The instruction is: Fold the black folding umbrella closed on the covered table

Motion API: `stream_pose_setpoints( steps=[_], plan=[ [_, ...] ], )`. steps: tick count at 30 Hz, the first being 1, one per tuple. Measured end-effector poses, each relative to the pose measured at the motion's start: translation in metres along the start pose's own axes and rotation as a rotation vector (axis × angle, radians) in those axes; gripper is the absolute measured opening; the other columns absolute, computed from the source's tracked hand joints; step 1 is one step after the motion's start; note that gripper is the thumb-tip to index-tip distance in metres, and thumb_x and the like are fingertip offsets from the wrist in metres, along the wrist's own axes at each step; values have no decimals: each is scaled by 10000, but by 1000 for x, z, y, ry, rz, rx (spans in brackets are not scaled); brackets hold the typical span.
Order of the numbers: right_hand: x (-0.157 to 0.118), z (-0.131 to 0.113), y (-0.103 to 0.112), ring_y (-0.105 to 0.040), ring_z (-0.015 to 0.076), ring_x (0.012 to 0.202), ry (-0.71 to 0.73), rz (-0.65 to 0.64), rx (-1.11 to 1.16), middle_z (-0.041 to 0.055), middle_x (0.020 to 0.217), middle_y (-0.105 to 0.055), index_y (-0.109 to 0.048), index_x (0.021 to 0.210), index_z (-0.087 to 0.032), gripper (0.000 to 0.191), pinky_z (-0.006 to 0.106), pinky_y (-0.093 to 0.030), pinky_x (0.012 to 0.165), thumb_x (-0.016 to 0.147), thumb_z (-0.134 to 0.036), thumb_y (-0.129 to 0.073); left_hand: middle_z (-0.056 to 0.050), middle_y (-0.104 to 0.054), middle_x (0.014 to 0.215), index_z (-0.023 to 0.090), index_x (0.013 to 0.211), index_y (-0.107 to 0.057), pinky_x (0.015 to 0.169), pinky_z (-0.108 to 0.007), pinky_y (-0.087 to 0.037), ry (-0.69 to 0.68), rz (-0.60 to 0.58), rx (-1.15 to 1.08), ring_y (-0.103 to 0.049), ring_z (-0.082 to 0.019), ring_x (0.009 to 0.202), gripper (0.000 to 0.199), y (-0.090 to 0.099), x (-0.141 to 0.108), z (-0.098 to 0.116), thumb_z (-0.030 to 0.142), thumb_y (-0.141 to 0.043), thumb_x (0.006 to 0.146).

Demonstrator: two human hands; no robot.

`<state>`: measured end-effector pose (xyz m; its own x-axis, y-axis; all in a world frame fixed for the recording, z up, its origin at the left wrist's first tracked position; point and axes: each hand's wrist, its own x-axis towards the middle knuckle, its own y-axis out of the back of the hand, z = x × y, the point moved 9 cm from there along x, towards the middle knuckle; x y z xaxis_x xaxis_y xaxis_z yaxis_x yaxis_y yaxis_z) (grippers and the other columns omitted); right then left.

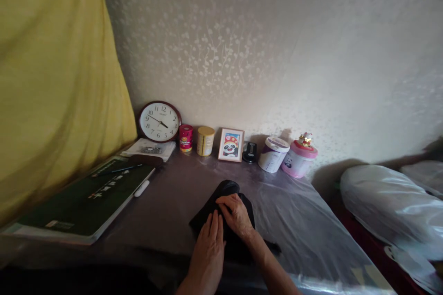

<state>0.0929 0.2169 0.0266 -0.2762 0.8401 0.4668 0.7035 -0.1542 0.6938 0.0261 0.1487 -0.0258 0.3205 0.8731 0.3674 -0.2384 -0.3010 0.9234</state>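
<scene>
A black fabric item (218,196) lies bunched on the table in front of me, its kind unclear. A thin dark end (273,246) sticks out from it toward the right. Flat on its near left part rests my left hand (210,242), fingers stretched out and side by side. My right hand (237,214) is on top of the fabric, its fingers bent and closed on the material near the middle. The palms and the fabric underneath them are hidden.
A glossy grey cover spreads over the table (294,221). On the left lie a large green book (86,198), a pen and a white oblong piece (141,188). Along the wall stand a clock (159,121), a picture frame (231,145) and several tubs. White plastic bags (391,207) sit at right.
</scene>
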Motion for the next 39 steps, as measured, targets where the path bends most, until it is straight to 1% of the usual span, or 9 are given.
stream_pose_setpoints(
  steps=[7, 11, 16, 18, 21, 24, 26, 32, 39],
  plan=[
    [15, 41, -1, -469, 193, 1158, 111, 36, -128, 52, 1134, -637, -634, 1069, -215, 292, 401, -341, 993, 900, -245, -398, -202, -440, 1328, 98, 1334, -341, 934, -403, -439, 47, -13, 33, -466, -281, 1183, 568, 1, -9, -7, 118, -461, 779],
    [36, 72, -9, -509, 175, 1124, 13, 27, -123, 59, 1142, -628, -620, 1080, -206, 323, 371, -345, 989, 909, -245, -349, -204, -440, 1329, 114, 1360, -301, 925, -420, -436, 63, -88, 0, -469, -294, 1178, 603, -5, -11, -10, 150, -467, 781],
    [47, 100, -2, -596, 172, 978, -192, 35, -165, 69, 1009, -677, -645, 985, -205, 312, 314, -421, 886, 906, -233, -344, -218, -377, 1372, 93, 1386, -224, 964, -413, -393, 104, -316, -31, -405, -302, 1231, 692, -3, -7, -11, 99, -480, 743],
    [42, 99, 9, -596, 192, 958, -222, 80, -193, 82, 956, -684, -657, 925, -208, 302, 336, -414, 881, 903, -233, -356, -208, -372, 1378, 95, 1394, -184, 973, -396, -381, 115, -383, -46, -397, -290, 1238, 719, 0, -7, -12, 59, -450, 727],
    [25, 80, 25, -560, 194, 1015, -157, 172, -219, 82, 1036, -656, -628, 1014, -203, 287, 360, -371, 938, 906, -237, -365, -192, -376, 1380, 113, 1401, -146, 971, -366, -374, 124, -434, -46, -409, -265, 1229, 776, 1, -8, -15, -11, -406, 681],
    [6, 54, 19, -509, 187, 1108, 11, 135, -205, 67, 1149, -615, -586, 1115, -199, 305, 363, -360, 975, 907, -226, -365, -196, -369, 1382, 116, 1403, -126, 970, -350, -367, 123, -433, -43, -410, -259, 1225, 870, 0, -9, -16, -64, -418, 603],
    [-1, 51, 14, -480, 199, 1153, 26, 101, -217, 61, 1216, -580, -569, 1151, -206, 319, 379, -369, 974, 891, -205, -385, -200, -387, 1366, 109, 1401, -127, 958, -333, -372, 125, -418, -36, -423, -256, 1210, 908, 1, -8, -14, -91, -421, 566],
    [-11, 75, 33, -556, 218, 1052, -143, 218, -179, 94, 1132, -619, -644, 1010, -204, 320, 407, -396, 952, 802, -123, -415, -190, -430, 1332, 100, 1399, -157, 935, -301, -382, 149, -376, -3, -460, -226, 1174, 867, 8, -6, -14, -94, -376, 583],
    [-51, 117, 74, -619, 223, 903, -364, 385, 177, 58, 908, -691, -683, 779, -226, 221, 384, -449, 866, 710, -227, -473, -176, -465, 1311, 52, 1391, -169, 964, -240, -358, 188, -325, -250, -462, -162, 1187, 791, 19, 1, -37, -22, -373, 631]
  ],
)
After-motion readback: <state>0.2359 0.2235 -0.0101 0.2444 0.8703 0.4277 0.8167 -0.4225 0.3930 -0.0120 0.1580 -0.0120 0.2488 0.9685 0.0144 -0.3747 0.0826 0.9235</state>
